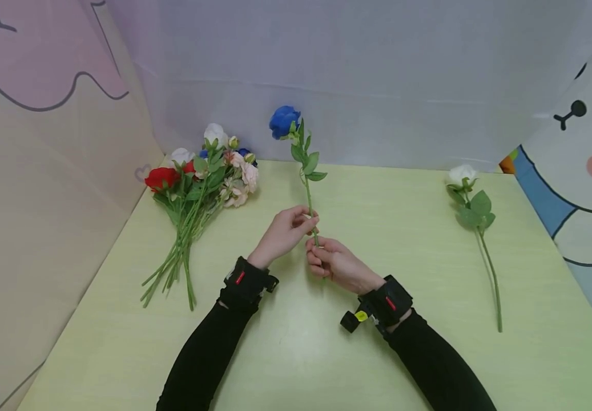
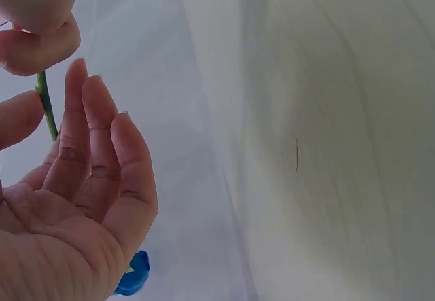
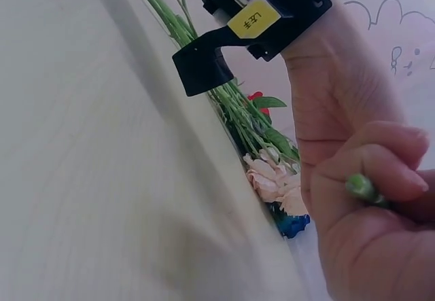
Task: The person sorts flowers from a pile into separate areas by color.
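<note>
A blue rose (image 1: 284, 121) stands nearly upright between both hands in the head view, its flower at the top and green leaves below. My left hand (image 1: 290, 231) pinches the middle of its stem between thumb and fingers. Just below, my right hand (image 1: 341, 264) grips the lower stem. In the left wrist view, the left hand's (image 2: 92, 185) other fingers extend loosely, and part of the blue flower (image 2: 136, 274) shows beneath. The right wrist view shows the cut stem end (image 3: 360, 187) poking out from the curled fingers of the right hand (image 3: 367, 226).
On the left of the pale table (image 1: 296, 354) lies a bunch of red, white, pink and blue flowers (image 1: 198, 188), stems toward the front. A single white rose (image 1: 462, 176) lies at the right. A plain curtain (image 1: 367, 80) hangs along the back edge.
</note>
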The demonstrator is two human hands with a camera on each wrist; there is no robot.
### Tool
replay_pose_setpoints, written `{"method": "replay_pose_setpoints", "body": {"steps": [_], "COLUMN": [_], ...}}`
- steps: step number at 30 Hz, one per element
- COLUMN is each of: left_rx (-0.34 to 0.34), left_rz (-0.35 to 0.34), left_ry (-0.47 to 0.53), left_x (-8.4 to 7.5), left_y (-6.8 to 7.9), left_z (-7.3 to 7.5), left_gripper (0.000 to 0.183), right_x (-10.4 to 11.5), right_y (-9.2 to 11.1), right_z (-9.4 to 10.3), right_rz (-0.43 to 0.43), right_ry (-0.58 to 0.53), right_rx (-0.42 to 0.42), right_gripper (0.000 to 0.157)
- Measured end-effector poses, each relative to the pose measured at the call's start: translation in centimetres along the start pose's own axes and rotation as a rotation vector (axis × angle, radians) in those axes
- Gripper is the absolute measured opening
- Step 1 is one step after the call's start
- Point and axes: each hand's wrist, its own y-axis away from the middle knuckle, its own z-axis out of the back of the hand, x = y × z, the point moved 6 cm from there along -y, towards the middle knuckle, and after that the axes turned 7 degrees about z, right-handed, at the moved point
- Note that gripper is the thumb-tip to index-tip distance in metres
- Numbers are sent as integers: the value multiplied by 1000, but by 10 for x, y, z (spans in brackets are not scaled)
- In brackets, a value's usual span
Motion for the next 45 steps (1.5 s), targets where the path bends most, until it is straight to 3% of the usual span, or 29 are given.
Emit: {"method": "replay_pose_setpoints", "body": {"steps": [8, 15, 24, 35, 45], "left_rx": [-27, -51, -103, -123, -122], "left_rz": [-14, -35, -71, -79, -72], "left_ry": [-37, -39, -137, -183, -192], "left_x": [0, 1, 7, 8, 8], "left_y": [-1, 2, 8, 14, 14], "left_z": [-2, -4, -1, 3, 5], "left_gripper": [29, 34, 29, 28, 28], "right_x": [5, 1, -3, 3, 1], "right_y": [8, 25, 66, 115, 131], "right_z": [5, 22, 56, 94, 113], "right_rz": [2, -21, -63, -14, -1], "right_ry": [-16, 8, 35, 47, -84], "right_rx": [-12, -37, -101, -131, -180], "right_gripper": [12, 15, 14, 19, 15]}}
